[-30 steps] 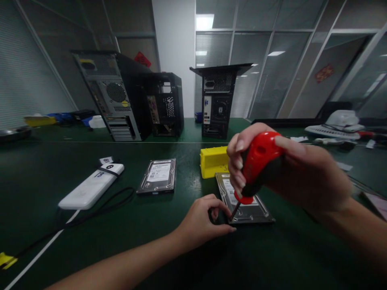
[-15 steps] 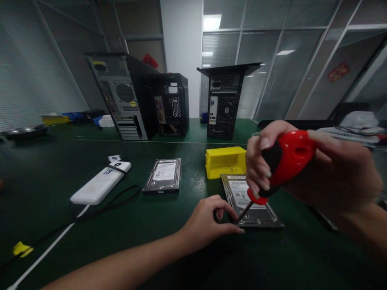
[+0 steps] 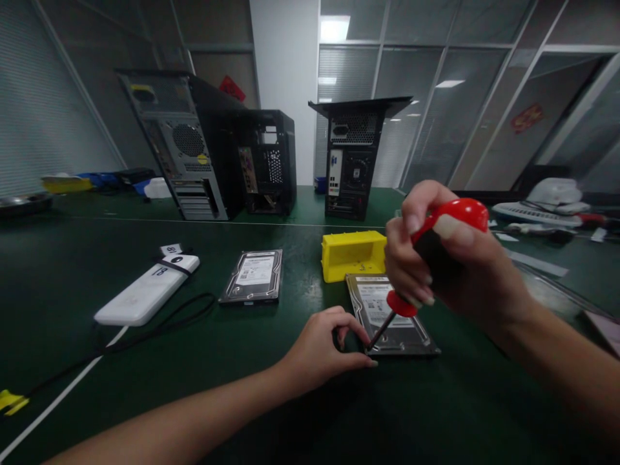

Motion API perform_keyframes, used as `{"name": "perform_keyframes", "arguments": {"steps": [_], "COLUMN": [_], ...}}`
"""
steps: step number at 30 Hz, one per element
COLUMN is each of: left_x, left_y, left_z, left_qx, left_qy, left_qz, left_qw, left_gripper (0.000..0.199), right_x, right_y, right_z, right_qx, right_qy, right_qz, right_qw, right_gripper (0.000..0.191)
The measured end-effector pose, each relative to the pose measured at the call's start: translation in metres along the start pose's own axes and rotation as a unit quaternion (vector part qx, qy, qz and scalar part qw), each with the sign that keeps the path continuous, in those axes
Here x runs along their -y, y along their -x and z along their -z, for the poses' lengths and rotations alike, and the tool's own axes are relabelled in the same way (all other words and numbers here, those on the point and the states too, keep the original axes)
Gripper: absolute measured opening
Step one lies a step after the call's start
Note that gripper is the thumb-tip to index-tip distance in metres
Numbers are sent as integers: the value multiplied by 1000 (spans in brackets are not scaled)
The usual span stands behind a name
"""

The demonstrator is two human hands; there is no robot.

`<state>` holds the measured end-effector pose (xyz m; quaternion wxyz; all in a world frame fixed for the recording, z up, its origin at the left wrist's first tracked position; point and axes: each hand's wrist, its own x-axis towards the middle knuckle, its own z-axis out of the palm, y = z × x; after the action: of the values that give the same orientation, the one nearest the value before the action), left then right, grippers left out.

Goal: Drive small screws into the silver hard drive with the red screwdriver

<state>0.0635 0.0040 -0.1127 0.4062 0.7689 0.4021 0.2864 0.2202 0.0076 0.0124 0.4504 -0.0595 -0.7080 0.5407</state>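
Observation:
My right hand [image 3: 455, 258] is wrapped round the red and black handle of a screwdriver [image 3: 403, 303]. The shaft slants down to the left, and its tip meets the near left corner of a hard drive [image 3: 382, 316] lying flat on the green table. At that same corner my left hand [image 3: 329, 345] has its thumb and forefinger curved round the tip in a loose pinch; whatever they hold is too small to make out. Just behind this drive stands a yellow box [image 3: 334, 261] on its side, with small bits inside that look like screws.
A second hard drive [image 3: 254, 278] lies left of centre. Farther left are a white power bank [image 3: 145, 290] and its cables. Three computer cases stand at the back, one of them [image 3: 351, 161] behind the yellow box. A white helmet [image 3: 555, 194] sits at the far right.
The whole view has shifted a little. My right hand has turned round the screwdriver handle, so its thumb now lies across the red part. The tip stays at the drive's corner beside my left fingers.

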Motion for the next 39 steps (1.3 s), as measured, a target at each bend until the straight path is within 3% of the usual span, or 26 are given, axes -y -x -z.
{"name": "perform_keyframes", "arguments": {"steps": [5,15,24,30,39], "left_x": [2,0,2,1,3], "left_y": [0,-1,-1,-1,-1], "left_z": [0,0,-2,-1,-2], "left_qx": [-4,1,-4,-7,-6], "left_qy": [2,-4,5,8,-5], "left_qz": [0,1,5,4,-5], "left_qw": [1000,1000,1000,1000,1000], "left_gripper": [32,27,29,28,28], "right_x": [7,-2,2,2,2], "right_y": [1,1,1,0,1], "right_z": [-5,4,-2,1,5], "right_qx": [-35,-71,-68,-83,-51], "right_qy": [44,66,41,53,52], "right_qz": [-34,33,-2,3,30], "right_qw": [998,995,997,995,997], "right_gripper": [34,11,26,18,13]}}
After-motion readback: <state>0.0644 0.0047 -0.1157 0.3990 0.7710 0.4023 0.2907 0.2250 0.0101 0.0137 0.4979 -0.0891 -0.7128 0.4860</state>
